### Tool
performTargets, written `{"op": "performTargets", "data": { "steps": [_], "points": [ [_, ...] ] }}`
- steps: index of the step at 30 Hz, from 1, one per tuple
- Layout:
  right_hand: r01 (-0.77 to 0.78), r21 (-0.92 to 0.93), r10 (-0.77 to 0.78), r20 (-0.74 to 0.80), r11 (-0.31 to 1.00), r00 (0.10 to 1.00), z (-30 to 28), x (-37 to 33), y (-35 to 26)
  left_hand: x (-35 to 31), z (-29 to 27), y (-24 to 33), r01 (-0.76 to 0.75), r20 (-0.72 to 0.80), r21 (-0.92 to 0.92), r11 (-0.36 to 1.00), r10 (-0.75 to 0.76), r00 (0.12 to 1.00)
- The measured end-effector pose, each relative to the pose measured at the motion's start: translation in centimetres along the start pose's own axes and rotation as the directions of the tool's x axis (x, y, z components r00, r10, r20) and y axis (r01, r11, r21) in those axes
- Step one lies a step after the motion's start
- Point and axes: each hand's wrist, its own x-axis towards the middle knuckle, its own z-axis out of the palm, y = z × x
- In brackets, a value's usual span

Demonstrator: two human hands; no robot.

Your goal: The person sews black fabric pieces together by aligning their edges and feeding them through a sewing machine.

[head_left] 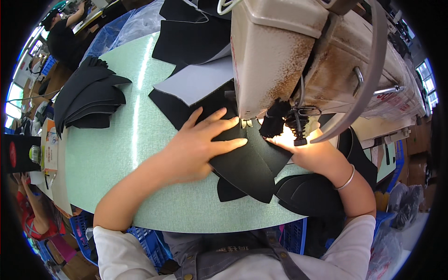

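A black leather-like piece with a stitched seam line down its middle lies under the head of a sewing machine. My left hand rests on that piece from the left, fingers spread, its index fingertip close to the metal presser foot. On the other side, my right hand is at the piece's right edge under the bright lamp light. Glare and the machine's black spring tension part hide most of its fingers, so their grip cannot be made out.
Stacked black curved pieces lie on the left of the pale green table. More black pieces sit by my right forearm. Black and grey-backed panels lie behind my left hand. Blue baskets stand below the table edge. Two other people are at left.
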Motion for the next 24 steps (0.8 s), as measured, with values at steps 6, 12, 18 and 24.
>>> {"op": "performTargets", "data": {
  "steps": [6, 12, 18, 24],
  "points": [
    [-0.077, -0.130, 0.089, 0.085, 0.989, 0.992, -0.2, 0.4, -5.3, -0.6, 2.3, 2.6, 0.012, -0.201, 0.128, 0.992, 0.014, 0.979],
    [-0.084, -0.055, 0.092, 0.172, 0.995, 0.981, -0.1, 0.0, -3.8, -0.4, 1.0, 1.1, -0.043, -0.072, 0.020, 0.999, 0.045, 0.996],
    [-0.030, -0.110, 0.050, 0.185, 0.993, 0.981, -1.6, 0.1, -1.9, 0.3, 0.6, -0.6, -0.073, -0.077, -0.096, 0.993, 0.065, 0.995],
    [-0.100, 0.004, 0.100, 0.048, 0.995, 0.994, 0.6, -1.0, 0.1, 0.6, 1.2, -1.4, -0.092, -0.137, -0.063, 0.994, 0.083, 0.987]
  ]
}}
